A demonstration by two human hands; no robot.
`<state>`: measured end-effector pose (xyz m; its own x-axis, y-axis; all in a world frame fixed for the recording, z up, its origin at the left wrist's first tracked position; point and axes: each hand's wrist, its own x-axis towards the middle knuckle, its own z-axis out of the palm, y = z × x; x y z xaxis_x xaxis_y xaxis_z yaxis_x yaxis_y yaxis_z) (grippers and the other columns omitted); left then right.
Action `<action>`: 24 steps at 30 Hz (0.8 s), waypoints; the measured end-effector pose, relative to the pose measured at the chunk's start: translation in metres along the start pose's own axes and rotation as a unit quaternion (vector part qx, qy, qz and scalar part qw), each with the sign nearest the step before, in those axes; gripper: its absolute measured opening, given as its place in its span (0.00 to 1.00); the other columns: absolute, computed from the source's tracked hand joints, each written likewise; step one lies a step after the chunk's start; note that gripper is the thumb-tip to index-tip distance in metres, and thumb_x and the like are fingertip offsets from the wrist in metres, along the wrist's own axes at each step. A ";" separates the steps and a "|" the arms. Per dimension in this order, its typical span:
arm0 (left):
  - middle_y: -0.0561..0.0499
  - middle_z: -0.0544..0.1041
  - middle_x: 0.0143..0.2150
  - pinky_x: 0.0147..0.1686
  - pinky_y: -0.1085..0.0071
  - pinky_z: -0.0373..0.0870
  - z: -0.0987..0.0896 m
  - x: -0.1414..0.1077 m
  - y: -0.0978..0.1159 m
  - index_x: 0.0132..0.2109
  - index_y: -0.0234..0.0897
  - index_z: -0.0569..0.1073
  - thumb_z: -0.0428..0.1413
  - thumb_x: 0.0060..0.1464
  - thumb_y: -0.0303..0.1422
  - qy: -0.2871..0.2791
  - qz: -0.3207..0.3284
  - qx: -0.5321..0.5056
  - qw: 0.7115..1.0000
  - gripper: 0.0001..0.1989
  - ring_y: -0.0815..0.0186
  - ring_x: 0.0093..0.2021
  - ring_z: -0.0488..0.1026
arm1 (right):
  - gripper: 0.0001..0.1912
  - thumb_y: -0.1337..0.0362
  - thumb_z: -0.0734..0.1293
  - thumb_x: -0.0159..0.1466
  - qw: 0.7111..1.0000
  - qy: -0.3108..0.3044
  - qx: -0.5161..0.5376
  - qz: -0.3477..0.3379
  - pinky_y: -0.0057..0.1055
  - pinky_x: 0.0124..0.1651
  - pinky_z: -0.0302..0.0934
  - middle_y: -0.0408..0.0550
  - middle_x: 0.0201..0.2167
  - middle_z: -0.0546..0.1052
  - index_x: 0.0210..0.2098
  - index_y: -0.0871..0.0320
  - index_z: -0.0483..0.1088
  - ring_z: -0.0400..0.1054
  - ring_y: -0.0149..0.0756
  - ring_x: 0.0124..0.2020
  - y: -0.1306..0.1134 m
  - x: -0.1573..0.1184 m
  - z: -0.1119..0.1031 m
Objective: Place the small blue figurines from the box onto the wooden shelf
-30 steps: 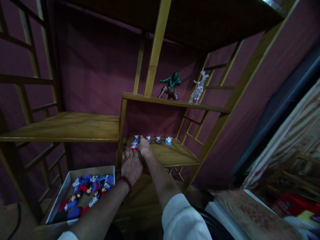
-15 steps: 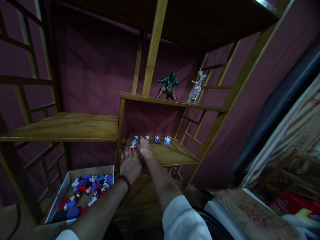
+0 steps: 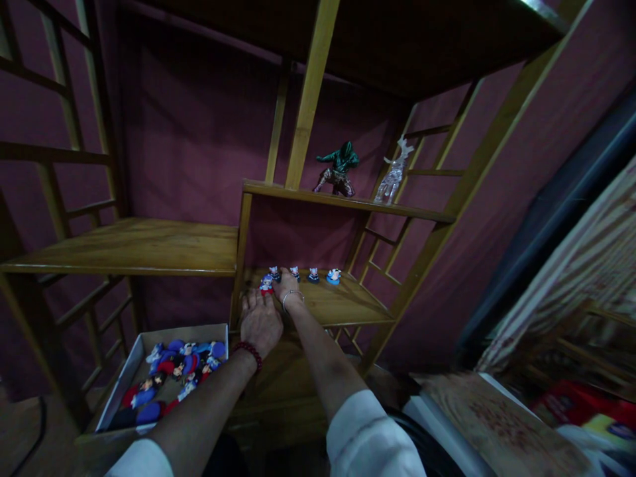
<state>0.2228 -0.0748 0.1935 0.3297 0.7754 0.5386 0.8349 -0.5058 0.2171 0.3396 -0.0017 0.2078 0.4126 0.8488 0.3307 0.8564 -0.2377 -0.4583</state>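
Observation:
My left hand, with a dark red bead bracelet, lies at the front edge of the lower right shelf, its fingers spread just below a small purple-haired figurine with a red base. My right hand, wearing a silver bracelet, reaches onto the shelf beside that figurine; its fingertips are partly hidden, and whether they hold anything cannot be made out. Behind stand small figurines with dark bases in a row, one partly behind my right hand, and a white and blue figurine at the right end.
An open box full of figurines stands at the lower left. Above the lower shelf, a green and brown crouching figure and a clear deer figure stand on a higher shelf. A wooden post rises in front.
The camera view has shifted slightly. Both hands stay in nearly the same places by the purple-haired figurine, with no clear change in what they touch.

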 end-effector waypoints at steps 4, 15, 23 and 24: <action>0.34 0.65 0.53 0.55 0.56 0.47 -0.004 -0.001 0.001 0.52 0.23 0.64 0.44 0.50 0.29 0.001 0.002 -0.002 1.000 0.22 0.54 0.56 0.56 | 0.19 0.66 0.63 0.55 0.999 0.028 0.034 -0.018 0.28 0.47 0.58 0.55 0.43 0.72 0.46 0.63 0.63 0.67 0.36 0.43 0.006 -0.006 -0.001; 0.32 0.65 0.52 0.54 0.55 0.47 -0.001 -0.001 0.000 0.51 0.23 0.64 0.44 0.50 0.31 -0.008 -0.006 0.008 1.000 0.23 0.53 0.56 0.58 | 0.10 0.67 0.61 0.56 0.996 -0.027 0.084 -0.028 0.22 0.40 0.60 0.43 0.33 0.76 0.38 0.55 0.69 0.70 0.30 0.36 0.011 -0.031 -0.015; 0.34 0.66 0.53 0.54 0.55 0.47 -0.001 0.001 0.000 0.51 0.24 0.65 0.44 0.50 0.30 -0.011 -0.007 0.007 1.000 0.22 0.54 0.55 0.58 | 0.11 0.69 0.63 0.55 0.993 -0.059 0.091 -0.041 0.21 0.38 0.61 0.40 0.34 0.77 0.38 0.53 0.70 0.70 0.28 0.34 0.007 -0.033 -0.018; 0.34 0.66 0.53 0.54 0.55 0.47 -0.001 0.001 0.000 0.51 0.24 0.65 0.44 0.50 0.30 -0.011 -0.009 0.008 1.000 0.22 0.54 0.55 0.58 | 0.12 0.69 0.63 0.55 0.992 -0.062 0.097 -0.043 0.21 0.38 0.61 0.40 0.34 0.77 0.38 0.53 0.70 0.70 0.27 0.34 0.007 -0.033 -0.018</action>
<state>0.2223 -0.0747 0.1950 0.3237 0.7925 0.5169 0.8475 -0.4858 0.2141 0.3373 -0.0402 0.2084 0.2896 0.9163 0.2766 0.8055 -0.0772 -0.5875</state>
